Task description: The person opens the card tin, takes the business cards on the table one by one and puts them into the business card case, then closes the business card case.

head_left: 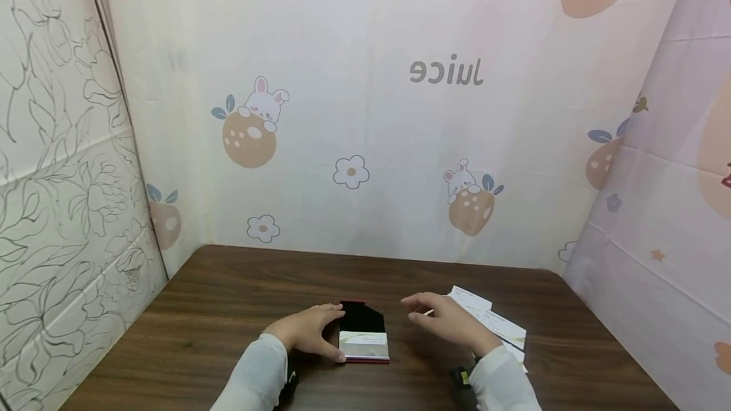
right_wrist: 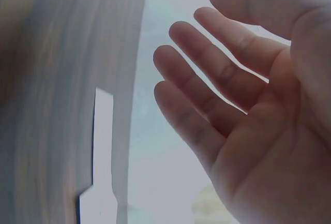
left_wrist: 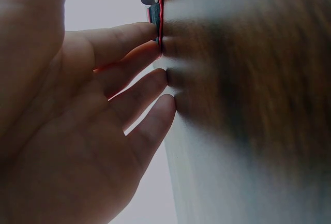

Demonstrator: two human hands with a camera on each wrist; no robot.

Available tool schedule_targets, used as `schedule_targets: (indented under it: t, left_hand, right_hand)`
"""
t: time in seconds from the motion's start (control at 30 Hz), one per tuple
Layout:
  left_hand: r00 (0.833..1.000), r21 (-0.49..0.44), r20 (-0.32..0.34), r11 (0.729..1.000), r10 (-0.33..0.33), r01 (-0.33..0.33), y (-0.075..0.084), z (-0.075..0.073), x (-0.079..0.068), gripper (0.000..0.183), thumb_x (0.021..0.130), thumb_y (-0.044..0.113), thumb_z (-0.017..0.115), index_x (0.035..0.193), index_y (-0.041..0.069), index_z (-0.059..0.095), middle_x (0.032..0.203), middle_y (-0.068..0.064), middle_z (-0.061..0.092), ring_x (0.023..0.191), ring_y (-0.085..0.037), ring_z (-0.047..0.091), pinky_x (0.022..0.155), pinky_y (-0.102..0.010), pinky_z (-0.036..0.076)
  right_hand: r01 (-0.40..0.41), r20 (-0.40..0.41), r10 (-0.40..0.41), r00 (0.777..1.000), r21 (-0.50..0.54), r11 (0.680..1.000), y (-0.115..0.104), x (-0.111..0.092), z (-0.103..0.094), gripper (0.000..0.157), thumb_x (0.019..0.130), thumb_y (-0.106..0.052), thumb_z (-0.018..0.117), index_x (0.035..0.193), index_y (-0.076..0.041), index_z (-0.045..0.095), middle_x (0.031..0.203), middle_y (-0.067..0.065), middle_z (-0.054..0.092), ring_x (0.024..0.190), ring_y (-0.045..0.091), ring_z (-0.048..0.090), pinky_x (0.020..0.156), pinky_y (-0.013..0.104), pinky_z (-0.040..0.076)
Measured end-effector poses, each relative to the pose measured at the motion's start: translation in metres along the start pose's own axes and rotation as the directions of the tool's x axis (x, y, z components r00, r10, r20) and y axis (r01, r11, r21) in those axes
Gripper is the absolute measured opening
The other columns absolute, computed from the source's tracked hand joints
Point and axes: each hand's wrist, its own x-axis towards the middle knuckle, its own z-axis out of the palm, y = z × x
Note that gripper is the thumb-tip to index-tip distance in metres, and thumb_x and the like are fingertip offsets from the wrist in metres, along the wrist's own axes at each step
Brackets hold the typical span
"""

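Note:
A flat black case with red edges [head_left: 362, 318] lies opened out on the table, a white printed card [head_left: 363, 344] over its near part. My left hand [head_left: 307, 332] rests along the case's left side, thumb at the near corner and index finger by the far one. In the left wrist view, the fingers [left_wrist: 139, 89] are loosely extended, their tips down at the table and the case's red edge [left_wrist: 161, 17]. Held above the table to the right, my right hand [head_left: 451, 322] has relaxed fingers and nothing in it. Several white cards [head_left: 502, 327] lie spread beside it, partly hidden by that hand.
The brown wooden table [head_left: 188, 309] meets a printed curtain [head_left: 365, 113] at the back, with more fabric on both sides. In the right wrist view, white cards [right_wrist: 103, 136] lie on the table beyond the fingers.

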Motion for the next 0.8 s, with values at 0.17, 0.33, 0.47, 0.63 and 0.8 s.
schedule_targets:
  t: [0.17, 0.33, 0.47, 0.63, 0.8]
  left_hand:
    - [1.000, -0.006, -0.003, 1.000, 0.002, -0.002, -0.001, 0.000, 0.000, 0.090, 0.073, 0.058, 0.069, 0.143, 0.011, 0.037, 0.150, -0.006, 0.032, 0.135, -0.026, 0.024, 0.106, -0.055, 0.029]
    - [1.000, -0.007, -0.005, 1.000, -0.003, 0.003, -0.002, 0.001, 0.001, 0.089, 0.073, 0.057, 0.070, 0.142, 0.012, 0.038, 0.150, -0.006, 0.033, 0.135, -0.026, 0.024, 0.106, -0.055, 0.030]
    - [1.000, 0.005, -0.007, 1.000, -0.010, 0.010, -0.001, 0.002, 0.001, 0.090, 0.072, 0.058, 0.070, 0.142, 0.013, 0.038, 0.149, -0.005, 0.033, 0.135, -0.026, 0.025, 0.106, -0.055, 0.031]
    - [1.000, 0.005, -0.011, 1.000, -0.014, 0.014, 0.000, 0.001, 0.001, 0.089, 0.072, 0.058, 0.070, 0.142, 0.012, 0.039, 0.149, -0.006, 0.034, 0.135, -0.026, 0.025, 0.106, -0.055, 0.031]
    - [1.000, 0.017, -0.016, 1.000, -0.017, 0.017, -0.002, 0.002, 0.001, 0.090, 0.071, 0.060, 0.069, 0.142, 0.013, 0.039, 0.149, -0.005, 0.034, 0.135, -0.025, 0.025, 0.106, -0.054, 0.031]
  right_hand:
    - [-0.073, -0.087, 0.069, 0.994, -0.047, 0.996, 0.012, -0.008, -0.013, 0.031, 0.090, -0.023, 0.061, 0.118, -0.013, 0.061, 0.111, 0.012, 0.065, 0.098, 0.026, 0.058, 0.084, 0.051, 0.050]
    - [-0.179, -0.171, 0.157, 0.973, -0.119, 0.977, 0.033, -0.022, -0.030, 0.038, 0.085, -0.030, 0.067, 0.118, -0.014, 0.062, 0.113, 0.013, 0.065, 0.099, 0.030, 0.058, 0.082, 0.053, 0.050]
    - [-0.257, -0.213, 0.222, 0.952, -0.157, 0.954, 0.051, -0.038, -0.045, 0.044, 0.083, -0.033, 0.069, 0.119, -0.009, 0.061, 0.116, 0.016, 0.063, 0.099, 0.033, 0.058, 0.080, 0.055, 0.050]
    - [-0.379, -0.235, 0.333, 0.913, -0.191, 0.905, 0.069, -0.055, -0.059, 0.052, 0.081, -0.036, 0.070, 0.119, -0.002, 0.060, 0.112, 0.022, 0.063, 0.098, 0.037, 0.058, 0.079, 0.057, 0.049]
    - [-0.481, -0.185, 0.449, 0.874, -0.203, 0.853, 0.084, -0.066, -0.066, 0.061, 0.079, -0.039, 0.070, 0.120, 0.004, 0.057, 0.113, 0.028, 0.061, 0.101, 0.042, 0.055, 0.082, 0.061, 0.046]
